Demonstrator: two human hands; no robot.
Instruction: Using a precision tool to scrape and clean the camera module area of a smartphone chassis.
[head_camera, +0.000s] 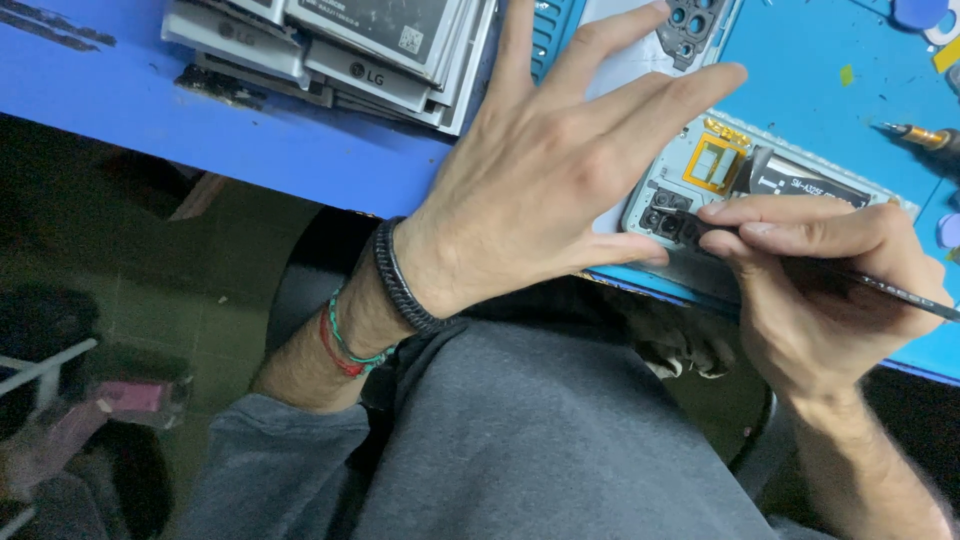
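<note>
The right hand pinches a thin black tool against the opened phone's camera block, the left hand spread flat beside it, on the blue surface.

A pile of flat grey phone batteries sits on the blue table at the far left. At the far right lies a screwdriver with a gold tip, and a grey camera frame piece rests far off in the middle. Under the table is a dark green floor.
</note>
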